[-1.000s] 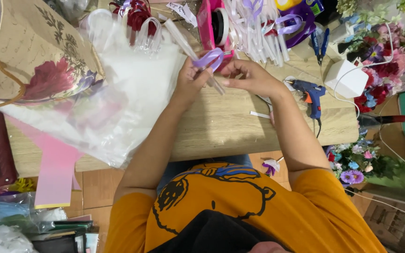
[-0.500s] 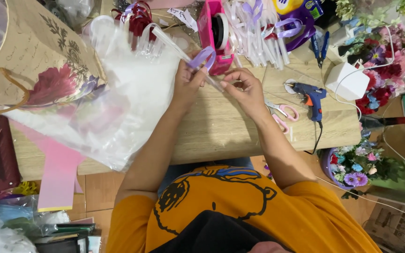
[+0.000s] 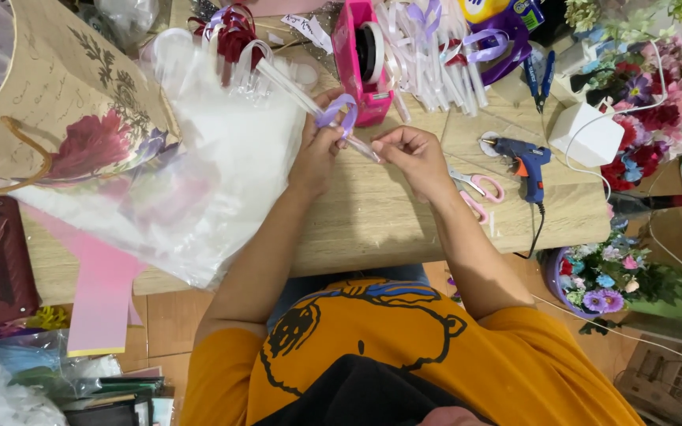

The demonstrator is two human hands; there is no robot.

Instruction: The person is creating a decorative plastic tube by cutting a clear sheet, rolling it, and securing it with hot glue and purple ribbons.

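My left hand (image 3: 316, 150) pinches a clear plastic stick (image 3: 297, 93) with a lilac ribbon loop (image 3: 339, 112) on it, over the wooden table (image 3: 372, 221). My right hand (image 3: 408, 150) holds the stick's lower end, fingers closed on it. Both hands sit close together just in front of a pink tape dispenser (image 3: 361, 59). The stick's upper end reaches into a clear plastic bag (image 3: 207, 181) on my left.
A floral paper bag (image 3: 65, 102) stands at the left. Pink-handled scissors (image 3: 475, 189) and a blue glue gun (image 3: 522, 162) lie to the right, near a white box (image 3: 590, 134). Finished ribbon sticks (image 3: 428, 47) pile behind the dispenser. Artificial flowers (image 3: 649, 95) crowd the right side.
Both hands have shifted left and a little farther from me, carrying the stick and ribbon loop toward the tape dispenser. The scissors, hidden before, now show beside my right forearm.
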